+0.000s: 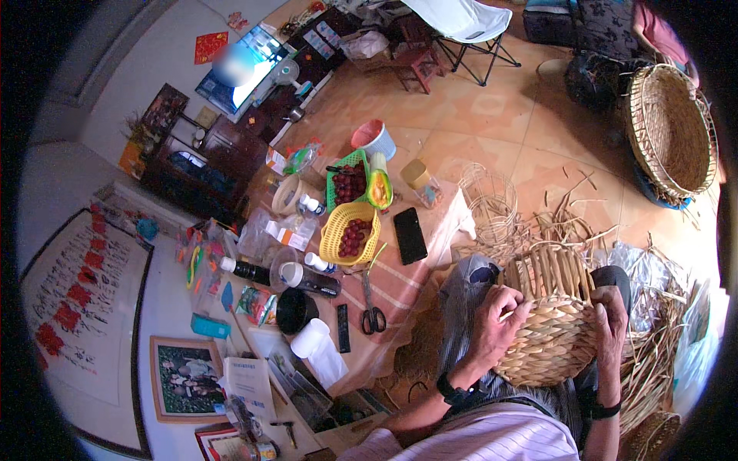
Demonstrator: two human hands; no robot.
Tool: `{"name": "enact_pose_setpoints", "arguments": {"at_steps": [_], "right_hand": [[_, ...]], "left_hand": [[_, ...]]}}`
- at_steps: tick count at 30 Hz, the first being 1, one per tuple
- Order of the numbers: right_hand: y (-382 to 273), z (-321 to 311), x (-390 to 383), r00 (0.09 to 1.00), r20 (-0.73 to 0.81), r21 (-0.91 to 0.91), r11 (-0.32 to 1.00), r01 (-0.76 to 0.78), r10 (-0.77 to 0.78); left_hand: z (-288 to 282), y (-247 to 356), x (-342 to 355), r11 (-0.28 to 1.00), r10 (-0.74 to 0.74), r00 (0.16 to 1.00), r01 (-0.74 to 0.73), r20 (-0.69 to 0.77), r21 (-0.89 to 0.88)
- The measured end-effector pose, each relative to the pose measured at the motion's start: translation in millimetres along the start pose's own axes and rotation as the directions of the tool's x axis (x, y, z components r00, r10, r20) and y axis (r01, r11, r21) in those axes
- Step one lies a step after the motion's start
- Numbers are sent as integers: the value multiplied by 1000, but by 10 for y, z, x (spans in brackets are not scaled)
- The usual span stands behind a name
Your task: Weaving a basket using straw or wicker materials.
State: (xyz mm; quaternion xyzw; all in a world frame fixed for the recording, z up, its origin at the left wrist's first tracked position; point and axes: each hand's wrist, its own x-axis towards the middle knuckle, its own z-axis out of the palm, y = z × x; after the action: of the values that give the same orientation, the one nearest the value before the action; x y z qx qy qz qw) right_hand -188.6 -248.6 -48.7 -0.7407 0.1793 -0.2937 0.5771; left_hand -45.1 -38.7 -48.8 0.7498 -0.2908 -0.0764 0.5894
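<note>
A half-woven straw basket (pixel 547 349) rests in my lap, its lower part tightly braided and its bare upright stakes standing at the far side. My left hand (pixel 498 323) is closed on the basket's left edge, with its thumb and fingertips pinched together at the weave. At the opposite edge, my right hand (pixel 610 319) grips the basket's side, its thumb toward the weaving. Some of the right fingers are hidden behind the basket. Whether a loose strand lies in either pinch is too small to tell.
Dried straw strands (pixel 649 373) lie heaped at my right, beside a clear plastic bag (pixel 642 269). The table (pixel 384 338) at my left bears scissors (pixel 372 307), a phone (pixel 410 235), and a yellow fruit basket (pixel 330 244). A large woven basket (pixel 636 127) stands at the far right near another person's arm (pixel 653 38).
</note>
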Motion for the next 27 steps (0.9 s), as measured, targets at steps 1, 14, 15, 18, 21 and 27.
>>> {"name": "enact_pose_setpoints", "arguments": {"at_steps": [1, 14, 15, 18, 21, 27], "right_hand": [[15, 5, -8, 999, 13, -7, 1000, -29, 29], [169, -55, 28, 988, 34, 197, 968, -153, 149], [161, -53, 38, 985, 39, 209, 963, -170, 166], [137, -63, 42, 982, 57, 302, 935, -187, 178], [103, -75, 41, 977, 48, 300, 930, -212, 207], [42, -61, 89, 987, 18, 319, 935, -156, 159]], "left_hand": [[-7, -14, 16, 999, 40, 999, -40, 0, 12], [-242, 16, 78, 945, -207, 969, 234, 136, -228], [-261, 18, 96, 943, -208, 968, 237, 143, -232], [-306, -7, 133, 947, -112, 968, 173, 227, -272], [-347, -22, 124, 916, -117, 962, 201, 247, -348], [-412, -70, 149, 905, -150, 959, 232, 242, -357]]}}
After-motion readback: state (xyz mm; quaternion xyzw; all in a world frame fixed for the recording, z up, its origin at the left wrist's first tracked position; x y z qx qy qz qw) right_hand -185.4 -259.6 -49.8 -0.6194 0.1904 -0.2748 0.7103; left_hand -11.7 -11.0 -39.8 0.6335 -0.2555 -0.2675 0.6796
